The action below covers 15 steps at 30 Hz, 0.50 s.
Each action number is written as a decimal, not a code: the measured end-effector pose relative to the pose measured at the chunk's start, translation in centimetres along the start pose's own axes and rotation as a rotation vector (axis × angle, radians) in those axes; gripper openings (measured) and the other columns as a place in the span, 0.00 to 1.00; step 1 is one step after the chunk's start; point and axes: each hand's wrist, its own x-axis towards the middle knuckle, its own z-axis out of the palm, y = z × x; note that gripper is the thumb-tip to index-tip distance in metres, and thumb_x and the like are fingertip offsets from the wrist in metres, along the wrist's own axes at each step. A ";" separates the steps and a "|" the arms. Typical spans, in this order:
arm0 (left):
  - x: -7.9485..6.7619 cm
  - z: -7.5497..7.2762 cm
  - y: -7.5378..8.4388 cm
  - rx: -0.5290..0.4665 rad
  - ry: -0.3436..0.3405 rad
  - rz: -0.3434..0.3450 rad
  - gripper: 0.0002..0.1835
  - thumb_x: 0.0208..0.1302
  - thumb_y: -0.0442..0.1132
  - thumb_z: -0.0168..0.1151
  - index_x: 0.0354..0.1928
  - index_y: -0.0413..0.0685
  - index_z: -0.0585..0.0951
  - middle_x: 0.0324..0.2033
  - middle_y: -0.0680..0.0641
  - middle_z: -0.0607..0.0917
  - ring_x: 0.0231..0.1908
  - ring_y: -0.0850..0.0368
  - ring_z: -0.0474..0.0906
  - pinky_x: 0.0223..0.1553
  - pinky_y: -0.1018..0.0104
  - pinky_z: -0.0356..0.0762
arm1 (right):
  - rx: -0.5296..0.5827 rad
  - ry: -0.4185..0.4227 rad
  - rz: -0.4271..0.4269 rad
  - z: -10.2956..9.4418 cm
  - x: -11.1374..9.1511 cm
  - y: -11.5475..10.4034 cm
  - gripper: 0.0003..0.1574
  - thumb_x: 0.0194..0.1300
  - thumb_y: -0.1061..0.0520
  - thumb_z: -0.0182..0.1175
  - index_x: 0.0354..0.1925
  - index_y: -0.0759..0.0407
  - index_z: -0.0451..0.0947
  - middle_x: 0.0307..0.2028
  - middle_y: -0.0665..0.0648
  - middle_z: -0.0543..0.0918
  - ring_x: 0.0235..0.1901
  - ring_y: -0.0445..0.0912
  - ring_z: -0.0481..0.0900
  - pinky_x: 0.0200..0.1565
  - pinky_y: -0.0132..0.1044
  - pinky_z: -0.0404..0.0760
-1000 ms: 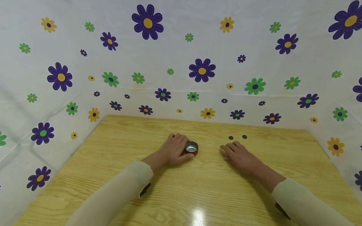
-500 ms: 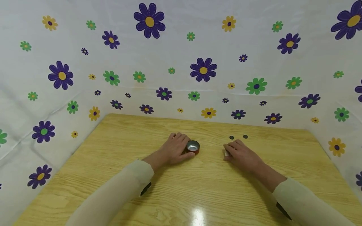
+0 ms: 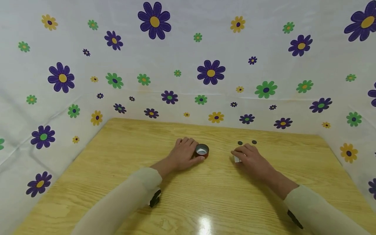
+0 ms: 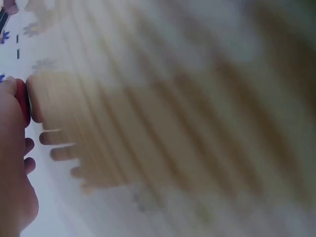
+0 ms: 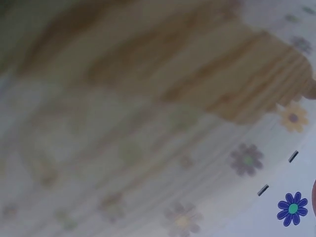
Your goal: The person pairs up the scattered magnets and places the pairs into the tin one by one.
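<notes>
My left hand [image 3: 185, 153] grips a small round bowl [image 3: 202, 150], red outside and shiny metal inside, on the wooden table. Its thumb lies along the near side and the fingers are behind it. The left wrist view shows only a sliver of the red bowl wall [image 4: 22, 101] beside the hand. To the right, my right hand [image 3: 254, 160] pinches a small white flat-sided piece [image 3: 237, 159] close over the table; the fingers cover most of it, and I cannot tell its kind. Two small dark discs [image 3: 240, 143] [image 3: 254, 142] lie just beyond that hand.
The pale wooden table [image 3: 188, 192] reaches back to a white cloth wall [image 3: 182, 58] printed with purple, green and yellow flowers. The cloth also closes off the left and right sides. A dark strap piece [image 3: 154, 198] shows under the left sleeve.
A white piece has come into view under the right fingers, which moved slightly right and then tilted. The left hand still holds the bowl, shifted slightly right and away. The discs stay put.
</notes>
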 end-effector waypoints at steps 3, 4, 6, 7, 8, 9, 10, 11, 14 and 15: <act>0.1 0.0 0.5 0.026 0.003 0.033 0.35 0.70 0.71 0.45 0.59 0.50 0.73 0.54 0.49 0.76 0.54 0.51 0.68 0.59 0.49 0.59 | -0.006 0.007 0.002 0.0 -0.1 0.1 0.30 0.52 0.61 0.76 0.54 0.62 0.82 0.49 0.58 0.83 0.48 0.52 0.75 0.55 0.52 0.72; 0.1 0.0 0.7 0.034 0.006 0.046 0.34 0.70 0.71 0.45 0.58 0.49 0.74 0.53 0.49 0.76 0.53 0.51 0.68 0.58 0.50 0.60 | -0.002 0.006 0.004 0.0 -0.1 0.1 0.30 0.52 0.61 0.76 0.54 0.61 0.82 0.49 0.57 0.83 0.49 0.51 0.75 0.55 0.52 0.71; 0.1 0.0 0.9 0.041 0.019 0.066 0.33 0.70 0.70 0.45 0.57 0.49 0.74 0.53 0.49 0.77 0.52 0.51 0.68 0.57 0.50 0.60 | -0.001 0.008 0.009 0.0 -0.1 0.1 0.29 0.52 0.60 0.76 0.54 0.60 0.82 0.49 0.56 0.83 0.49 0.51 0.75 0.55 0.53 0.68; 0.1 0.1 1.0 0.044 0.023 0.071 0.33 0.70 0.70 0.45 0.56 0.49 0.74 0.53 0.49 0.77 0.52 0.51 0.68 0.57 0.50 0.60 | -0.006 0.010 0.011 0.0 -0.1 0.0 0.29 0.52 0.60 0.76 0.54 0.59 0.82 0.49 0.56 0.83 0.49 0.51 0.75 0.54 0.54 0.67; 0.1 0.0 1.0 0.049 0.028 0.072 0.33 0.70 0.70 0.45 0.56 0.50 0.75 0.53 0.49 0.77 0.53 0.51 0.68 0.58 0.51 0.60 | -0.006 0.013 0.011 -0.1 -0.1 0.0 0.29 0.52 0.60 0.77 0.54 0.59 0.82 0.48 0.56 0.83 0.48 0.50 0.75 0.54 0.54 0.67; 0.1 0.0 1.1 0.051 0.035 0.076 0.33 0.70 0.70 0.46 0.56 0.49 0.75 0.53 0.49 0.77 0.53 0.51 0.68 0.58 0.51 0.60 | -0.007 0.018 0.009 -0.1 0.0 0.0 0.29 0.51 0.60 0.77 0.53 0.59 0.83 0.48 0.55 0.83 0.48 0.50 0.76 0.53 0.55 0.66; 0.1 0.0 1.1 0.052 0.042 0.079 0.33 0.70 0.70 0.46 0.56 0.49 0.75 0.54 0.49 0.77 0.53 0.51 0.69 0.59 0.50 0.60 | -0.008 0.023 0.009 -0.1 0.0 0.0 0.29 0.51 0.60 0.77 0.53 0.59 0.83 0.48 0.55 0.83 0.48 0.50 0.76 0.53 0.56 0.66; 0.2 0.0 1.1 0.052 0.044 0.081 0.33 0.70 0.70 0.46 0.56 0.49 0.75 0.54 0.49 0.77 0.54 0.51 0.69 0.59 0.50 0.60 | -0.006 0.030 0.007 -0.2 0.0 0.0 0.29 0.50 0.60 0.77 0.53 0.59 0.83 0.48 0.55 0.83 0.47 0.51 0.75 0.53 0.56 0.66; 0.2 0.0 1.1 0.059 0.039 0.085 0.33 0.70 0.70 0.46 0.56 0.49 0.75 0.54 0.49 0.77 0.54 0.52 0.69 0.59 0.51 0.60 | 0.023 0.045 -0.011 -0.1 0.0 0.0 0.29 0.49 0.62 0.77 0.52 0.61 0.83 0.47 0.56 0.83 0.47 0.51 0.75 0.53 0.55 0.67; 0.2 0.0 1.1 0.064 0.038 0.087 0.33 0.70 0.70 0.46 0.56 0.50 0.75 0.54 0.49 0.77 0.54 0.52 0.69 0.59 0.51 0.61 | 0.036 0.048 -0.020 -0.1 0.0 0.1 0.29 0.49 0.63 0.77 0.52 0.61 0.83 0.47 0.56 0.83 0.47 0.51 0.74 0.53 0.54 0.68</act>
